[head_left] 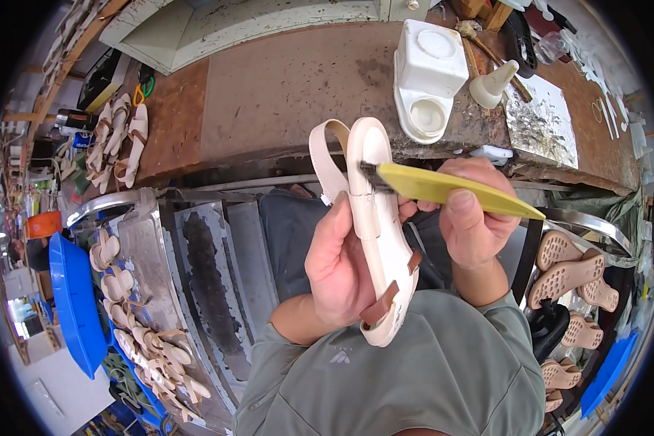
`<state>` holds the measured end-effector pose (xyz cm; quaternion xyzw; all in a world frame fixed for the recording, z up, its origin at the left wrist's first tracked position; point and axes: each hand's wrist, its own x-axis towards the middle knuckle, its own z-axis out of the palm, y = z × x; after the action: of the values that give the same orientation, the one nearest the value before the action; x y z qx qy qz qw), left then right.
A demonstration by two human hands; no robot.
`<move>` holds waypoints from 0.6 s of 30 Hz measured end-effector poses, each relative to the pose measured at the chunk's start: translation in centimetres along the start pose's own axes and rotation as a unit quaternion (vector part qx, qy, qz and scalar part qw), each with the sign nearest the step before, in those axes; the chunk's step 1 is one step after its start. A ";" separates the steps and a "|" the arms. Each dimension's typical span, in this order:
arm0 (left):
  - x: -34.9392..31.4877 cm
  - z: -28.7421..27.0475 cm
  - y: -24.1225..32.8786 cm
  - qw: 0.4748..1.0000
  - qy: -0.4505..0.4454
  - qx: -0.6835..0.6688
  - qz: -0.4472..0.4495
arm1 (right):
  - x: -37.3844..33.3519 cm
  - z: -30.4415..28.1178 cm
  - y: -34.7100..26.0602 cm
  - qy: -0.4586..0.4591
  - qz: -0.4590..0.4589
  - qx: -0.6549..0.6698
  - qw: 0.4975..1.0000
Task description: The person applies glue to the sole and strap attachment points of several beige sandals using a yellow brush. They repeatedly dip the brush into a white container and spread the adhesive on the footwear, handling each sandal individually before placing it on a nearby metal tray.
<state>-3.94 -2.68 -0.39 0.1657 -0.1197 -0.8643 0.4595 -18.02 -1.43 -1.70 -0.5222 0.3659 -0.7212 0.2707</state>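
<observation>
My left hand is closed around a cream sandal with brown strap pieces, its heel end pointing away from me and its toe end toward my chest. A cream ankle strap loops out on the sandal's left side. In my right hand is a brush with a flat yellow-green handle, gripped between thumb and fingers. The brush's dark bristles touch the inner footbed near the heel. Part of my right fingers is hidden behind the handle.
A brown worktop lies ahead, carrying a white plastic container with a round cup and a cone-shaped nozzle. Finished-looking sandals sit at its left. More sandals fill the left side; tan soles stack at right.
</observation>
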 end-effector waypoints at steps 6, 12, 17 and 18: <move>-1.6 0.0 0.6 0.998 -0.054 0.003 -0.021 | -0.6 -0.2 -0.2 -0.087 -0.124 0.006 0.988; -2.9 0.8 0.8 0.999 -0.023 -0.001 -0.025 | -2.6 -0.2 -1.5 -0.084 -0.090 0.025 0.992; -3.2 2.1 0.3 0.998 0.045 0.030 0.040 | -3.9 -0.6 -3.0 -0.082 -0.055 0.039 0.994; -3.4 2.3 0.2 0.996 0.069 0.040 0.046 | -3.6 -0.6 -3.2 -0.077 -0.058 0.029 0.995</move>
<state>-2.95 0.17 2.42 0.2374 -0.1293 -0.8233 0.4991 -17.47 3.40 -1.23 -0.5887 0.2916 -0.7035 0.2712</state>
